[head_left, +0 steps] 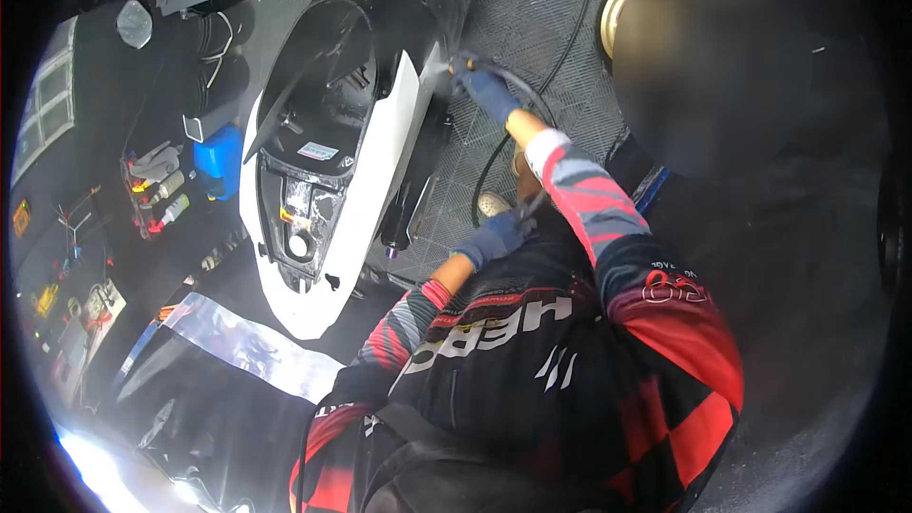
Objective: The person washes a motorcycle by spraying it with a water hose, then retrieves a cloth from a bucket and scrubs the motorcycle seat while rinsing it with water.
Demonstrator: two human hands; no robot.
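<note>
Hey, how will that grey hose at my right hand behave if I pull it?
The hose looks flexible but springy: it leaves your right hand in a smooth arc, with no kink showing. It will probably swing rather than move stiffly, being slender and curved. How hard it drags is uncertain, because the sleeve seems to hide part of its run.

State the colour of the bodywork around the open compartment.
The bodywork is white; head view shows best.

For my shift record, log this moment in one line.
Right hand: holds hose, beside white panel | Left hand: holds what looks like hose | Blue jug: across panel from hands
</note>
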